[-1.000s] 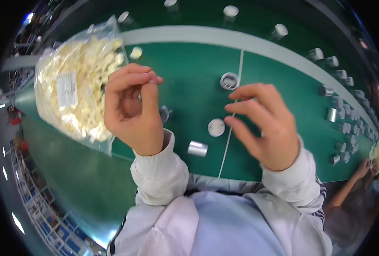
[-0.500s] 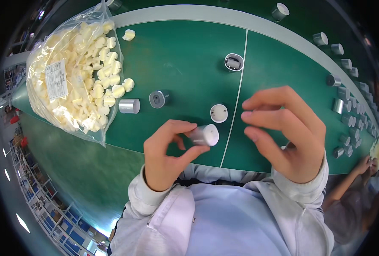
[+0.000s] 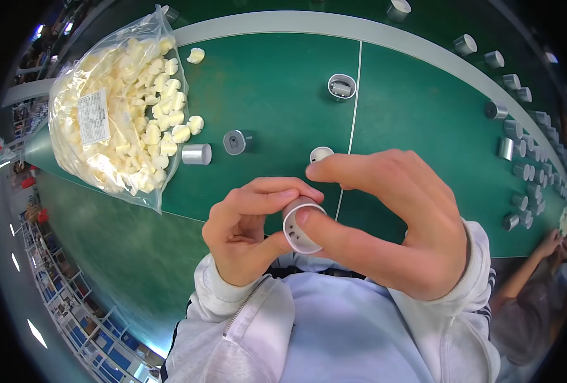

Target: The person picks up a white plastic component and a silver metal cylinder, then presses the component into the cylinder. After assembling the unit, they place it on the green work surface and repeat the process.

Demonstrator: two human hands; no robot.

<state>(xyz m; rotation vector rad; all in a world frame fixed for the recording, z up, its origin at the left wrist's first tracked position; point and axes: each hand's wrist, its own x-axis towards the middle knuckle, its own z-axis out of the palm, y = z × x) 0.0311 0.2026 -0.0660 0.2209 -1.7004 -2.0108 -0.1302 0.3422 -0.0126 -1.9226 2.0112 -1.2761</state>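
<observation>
Here | silver cup (image 3: 293, 233): white-lined, dark-spotted | left hand (image 3: 240, 231) gripping; right hand (image 3: 417, 233) spread, thumb inside

Shelving (image 3: 82, 322) stands at left, a co-worker (image 3: 531, 309) at right

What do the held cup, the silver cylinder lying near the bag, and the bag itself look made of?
Held cup: inside probably plastic, smooth and white, with no metallic glint.

Silver cylinder: likely metal, satin-smooth, judging by its grey sheen; coated plastic might look similar.

Bag: thin, glossy plastic film, it seems; it is see-through, creased and catches glare.
</observation>
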